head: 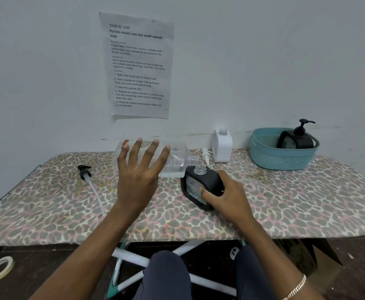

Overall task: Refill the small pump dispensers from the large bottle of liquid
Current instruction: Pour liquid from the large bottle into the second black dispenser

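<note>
Leopard-print cloth over the board (263, 202), and above it a pour in mid-course. Largest first: clear large bottle (177, 158) tipped on its side in the left hand (138, 180), fingers spread wide along the wall nearest the camera, thumb hidden, so how it is clamped cannot be told; a shallow pool of clear liquid lying along the lower wall, neck angled down to the right. Directly under that mouth, open neck of the black dispenser (209, 182), tilted toward the bottle and gripped around its lower end by the right hand (227, 195), fingers closed on the body. No level readable through its mesh-patterned window. To pour well, probably: mouth kept over neck, bottle raised slowly, dispenser steadied against the board, thin stream only.

Right rear, teal basket (263, 152) holding a second black dispenser (296, 139), pump fitted. Against the wall, white dispenser (222, 148), uncapped, contents not visible. Beside it, white pump head (205, 155) lying loose. Far left, black pump head (85, 172) with its long tube, flat on the cloth, well apart from its container.
</note>
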`<state>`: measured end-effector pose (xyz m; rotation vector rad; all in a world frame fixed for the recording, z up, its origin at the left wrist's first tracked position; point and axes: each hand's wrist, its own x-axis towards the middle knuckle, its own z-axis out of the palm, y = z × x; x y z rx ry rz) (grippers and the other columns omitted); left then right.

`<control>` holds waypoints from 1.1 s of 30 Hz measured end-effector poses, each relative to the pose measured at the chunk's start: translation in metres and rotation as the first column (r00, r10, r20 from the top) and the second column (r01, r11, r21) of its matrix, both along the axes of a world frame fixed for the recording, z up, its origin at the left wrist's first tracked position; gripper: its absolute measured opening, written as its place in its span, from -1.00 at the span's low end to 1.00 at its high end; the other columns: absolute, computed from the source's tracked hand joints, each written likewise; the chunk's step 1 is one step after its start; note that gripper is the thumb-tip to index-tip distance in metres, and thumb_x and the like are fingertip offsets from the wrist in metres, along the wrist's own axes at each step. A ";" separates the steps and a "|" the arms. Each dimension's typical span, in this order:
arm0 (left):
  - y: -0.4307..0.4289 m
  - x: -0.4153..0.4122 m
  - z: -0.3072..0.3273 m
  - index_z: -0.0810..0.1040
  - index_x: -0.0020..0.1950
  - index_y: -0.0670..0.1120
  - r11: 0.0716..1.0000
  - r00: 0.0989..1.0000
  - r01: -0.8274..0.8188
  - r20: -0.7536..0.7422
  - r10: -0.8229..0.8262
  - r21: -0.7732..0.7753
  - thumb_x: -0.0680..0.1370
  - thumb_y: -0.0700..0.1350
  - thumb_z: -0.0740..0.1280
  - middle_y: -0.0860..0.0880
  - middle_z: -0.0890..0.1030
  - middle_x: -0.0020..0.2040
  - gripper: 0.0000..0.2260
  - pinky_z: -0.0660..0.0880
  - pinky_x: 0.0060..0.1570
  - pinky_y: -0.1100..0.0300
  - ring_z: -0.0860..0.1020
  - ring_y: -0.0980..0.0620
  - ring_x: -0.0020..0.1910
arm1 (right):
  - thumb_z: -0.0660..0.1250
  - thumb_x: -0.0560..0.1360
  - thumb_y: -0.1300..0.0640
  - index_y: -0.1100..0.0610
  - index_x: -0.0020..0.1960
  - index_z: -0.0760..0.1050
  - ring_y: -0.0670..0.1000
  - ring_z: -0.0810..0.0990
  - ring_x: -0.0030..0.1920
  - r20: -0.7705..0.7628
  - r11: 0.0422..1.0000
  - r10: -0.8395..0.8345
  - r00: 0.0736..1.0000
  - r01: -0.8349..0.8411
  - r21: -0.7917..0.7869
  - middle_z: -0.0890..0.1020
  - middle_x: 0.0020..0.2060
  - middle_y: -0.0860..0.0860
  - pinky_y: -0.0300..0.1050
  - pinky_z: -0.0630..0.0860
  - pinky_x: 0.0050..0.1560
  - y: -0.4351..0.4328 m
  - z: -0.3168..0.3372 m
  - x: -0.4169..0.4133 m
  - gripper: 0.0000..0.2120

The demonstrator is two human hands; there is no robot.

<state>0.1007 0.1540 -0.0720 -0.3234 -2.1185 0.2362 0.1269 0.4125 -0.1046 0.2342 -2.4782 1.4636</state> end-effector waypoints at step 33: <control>-0.002 0.000 0.001 0.51 0.54 -0.03 1.000 1.000 -0.005 -0.016 0.005 -0.005 0.53 -0.38 0.19 -0.17 0.57 0.47 -0.40 0.28 0.47 -0.39 0.48 -0.39 0.46 | 0.55 0.46 -0.01 0.01 0.13 0.55 -0.06 0.67 -0.14 -0.004 1.000 -0.006 1.000 0.006 0.017 0.71 -0.12 -0.09 -0.04 0.62 -0.17 0.001 -0.001 -0.003 -0.69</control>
